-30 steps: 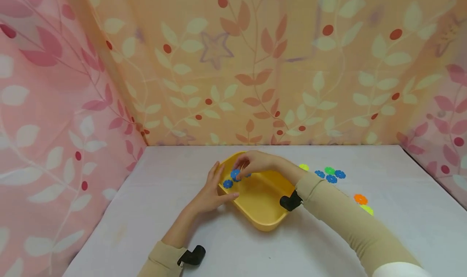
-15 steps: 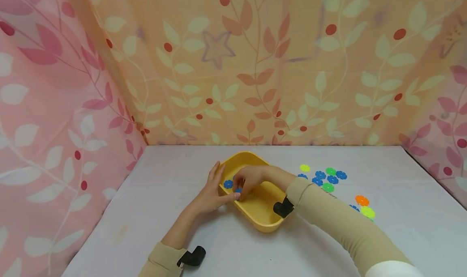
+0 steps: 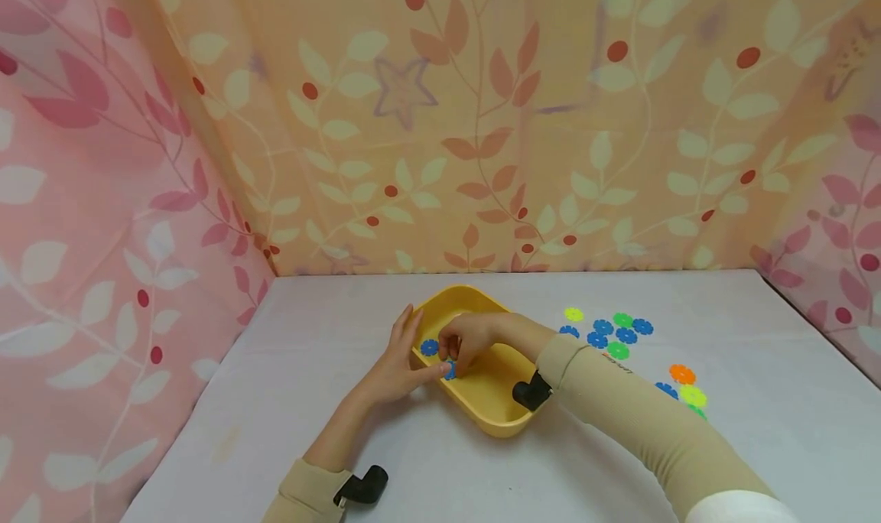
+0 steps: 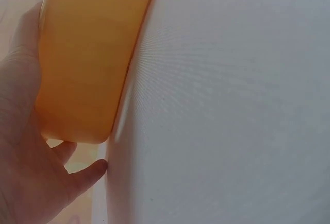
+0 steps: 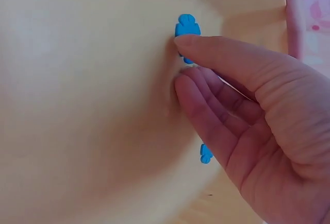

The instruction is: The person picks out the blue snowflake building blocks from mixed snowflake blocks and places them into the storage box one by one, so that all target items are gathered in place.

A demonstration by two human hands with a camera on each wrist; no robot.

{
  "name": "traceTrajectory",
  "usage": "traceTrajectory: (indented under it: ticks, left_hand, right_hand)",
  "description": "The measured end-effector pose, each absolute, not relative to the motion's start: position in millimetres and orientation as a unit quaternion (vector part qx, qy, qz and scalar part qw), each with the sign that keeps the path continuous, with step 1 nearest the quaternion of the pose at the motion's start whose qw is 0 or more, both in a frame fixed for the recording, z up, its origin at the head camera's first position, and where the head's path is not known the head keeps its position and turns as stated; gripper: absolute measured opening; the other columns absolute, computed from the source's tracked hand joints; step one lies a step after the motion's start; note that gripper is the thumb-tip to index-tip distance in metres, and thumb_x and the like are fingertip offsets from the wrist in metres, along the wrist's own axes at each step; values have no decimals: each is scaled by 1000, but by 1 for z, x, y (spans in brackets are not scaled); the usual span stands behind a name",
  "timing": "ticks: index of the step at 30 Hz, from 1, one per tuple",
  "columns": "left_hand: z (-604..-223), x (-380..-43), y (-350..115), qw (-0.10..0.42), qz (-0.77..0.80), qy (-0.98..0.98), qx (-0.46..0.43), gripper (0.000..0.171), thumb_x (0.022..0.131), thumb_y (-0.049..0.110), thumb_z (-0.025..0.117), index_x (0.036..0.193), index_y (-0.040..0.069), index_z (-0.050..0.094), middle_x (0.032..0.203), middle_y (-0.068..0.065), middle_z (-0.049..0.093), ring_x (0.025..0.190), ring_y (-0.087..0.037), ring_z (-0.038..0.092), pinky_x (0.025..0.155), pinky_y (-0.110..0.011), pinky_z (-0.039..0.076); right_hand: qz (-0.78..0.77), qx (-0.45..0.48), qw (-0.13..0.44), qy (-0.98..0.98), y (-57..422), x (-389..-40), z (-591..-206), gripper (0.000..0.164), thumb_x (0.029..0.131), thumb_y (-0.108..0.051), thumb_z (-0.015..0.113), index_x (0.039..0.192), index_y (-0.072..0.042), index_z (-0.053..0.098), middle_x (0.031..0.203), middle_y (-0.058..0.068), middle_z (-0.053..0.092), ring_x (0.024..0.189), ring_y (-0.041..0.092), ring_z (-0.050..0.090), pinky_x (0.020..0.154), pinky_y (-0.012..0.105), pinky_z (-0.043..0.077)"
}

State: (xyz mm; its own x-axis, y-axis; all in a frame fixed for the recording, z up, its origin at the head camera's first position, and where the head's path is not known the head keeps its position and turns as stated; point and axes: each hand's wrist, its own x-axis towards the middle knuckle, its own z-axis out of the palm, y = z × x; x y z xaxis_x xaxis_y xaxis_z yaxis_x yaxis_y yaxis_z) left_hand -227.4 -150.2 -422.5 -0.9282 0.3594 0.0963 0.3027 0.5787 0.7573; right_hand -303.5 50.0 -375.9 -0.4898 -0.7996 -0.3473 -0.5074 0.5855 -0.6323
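A yellow plastic tray [image 3: 502,429] stands slanted on the white tabletop. At its left corner my left hand [image 3: 392,366] holds the wall, its thumb over the rim; in the left wrist view, fingers spread beside the tray's outer end. Down inside the tray is my right hand [image 3: 471,336], bent over a blue interlocking disc [image 3: 450,370]. The right wrist view shows the thumb touching this blue disc [image 5: 186,24], while the fingertips stay apart from the thumb. Another blue disc [image 3: 429,347] lies in the left corner, beside my left fingers.
Right of the tray lie loose discs: a yellow disc [image 3: 573,314], a green disc [image 3: 622,319], several blue discs [image 3: 603,326] and an orange disc [image 3: 682,374]. My right sleeve [image 3: 619,401] crosses in front of some. A patterned cloth wall [image 3: 482,164] bounds the table's back.
My right hand has lowered the blue disc from above the left end to the tray floor near my left thumb. Its fingers have loosened from the disc. The left hand stays put.
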Motion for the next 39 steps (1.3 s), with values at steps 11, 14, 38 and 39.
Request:
traceTrajectory:
  ticks: [11,14,38,39]
  left_hand:
    - [-422,-227,-149,38,422,888,180,107,82,54,73,158,20,6,162,4,-12,147,-33,9,110,-60,23]
    - [-422,-228,-149,41,421,889,178,107,82,55,73,158,22,5,162,5,-12,147,-33,9,110,-59,24]
    - [-422,-225,-148,32,424,889,168,106,81,53,74,158,23,8,162,1,-9,147,-34,7,112,-59,17]
    - [-422,-226,-148,33,424,889,168,106,81,53,74,158,23,8,162,2,-9,147,-33,7,112,-59,17]
  right_hand:
    - [-221,-382,308,843,50,-301,-375,29,76,-5,82,101,-3,67,83,0,61,75,7,52,69,18,47]
    - [-227,-385,312,838,51,-303,-375,29,77,-5,81,101,-2,66,83,0,62,75,7,53,70,19,47]
    - [-491,-198,97,842,190,-260,-340,37,92,-34,69,120,-11,64,112,8,65,100,28,63,85,41,54]
    - [-491,-186,94,846,200,-257,-344,39,92,-35,69,121,-10,64,114,9,64,101,29,63,86,42,54]
